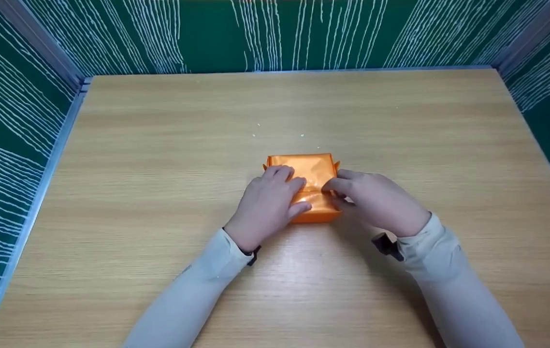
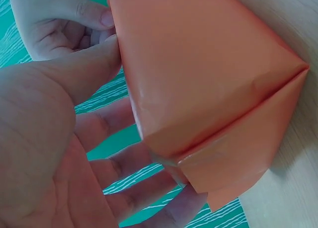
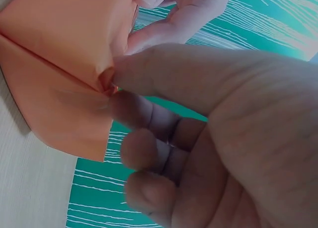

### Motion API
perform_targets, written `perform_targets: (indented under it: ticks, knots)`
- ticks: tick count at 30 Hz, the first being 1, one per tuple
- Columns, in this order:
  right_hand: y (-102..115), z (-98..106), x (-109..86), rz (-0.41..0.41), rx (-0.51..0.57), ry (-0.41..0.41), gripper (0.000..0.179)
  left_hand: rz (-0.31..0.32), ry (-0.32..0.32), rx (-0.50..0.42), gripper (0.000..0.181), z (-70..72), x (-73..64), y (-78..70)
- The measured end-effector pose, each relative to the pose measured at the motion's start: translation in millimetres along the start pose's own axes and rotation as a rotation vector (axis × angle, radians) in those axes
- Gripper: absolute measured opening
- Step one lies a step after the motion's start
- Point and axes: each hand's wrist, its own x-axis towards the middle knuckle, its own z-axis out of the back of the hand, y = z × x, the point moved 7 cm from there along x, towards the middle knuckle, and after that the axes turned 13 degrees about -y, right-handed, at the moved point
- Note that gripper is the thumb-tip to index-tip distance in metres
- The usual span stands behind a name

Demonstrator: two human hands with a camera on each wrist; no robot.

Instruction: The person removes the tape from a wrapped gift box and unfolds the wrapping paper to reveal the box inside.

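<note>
A box-shaped parcel in shiny orange wrapping paper [image 1: 311, 166] sits on the wooden table, a seam running across its top. Small paper flaps stick out at its left and right ends. My left hand [image 1: 267, 205] rests over the parcel's left part, fingers spread on the top. In the left wrist view its thumb [image 2: 94, 69] lies along the paper's edge, and a folded end flap [image 2: 233, 158] points outward. At the right side, my right hand [image 1: 376, 198] pinches the paper between thumb and index finger. The right wrist view shows a crumpled tuck [image 3: 107, 79] at those fingertips.
The light wooden table [image 1: 168, 135] carries a few tiny white specks [image 1: 302, 135] beyond the parcel. Green panels with white streaks [image 1: 212, 38] stand around its back and sides, bordered by a blue edge strip [image 1: 57, 154].
</note>
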Motion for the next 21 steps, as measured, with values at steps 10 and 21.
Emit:
perform_targets:
  ticks: [10, 21]
  knots:
    - [0.2, 0.7, -1.1, 0.025, -0.013, -0.010, 0.019, 0.014, -0.004, -0.008, 0.052, -0.4, -0.6, 0.3]
    - [1.8, 1.9, -2.3, 0.079, 0.007, -0.040, 0.013, 0.036, 0.001, -0.015, 0.051, -3.1, -1.2, -0.7]
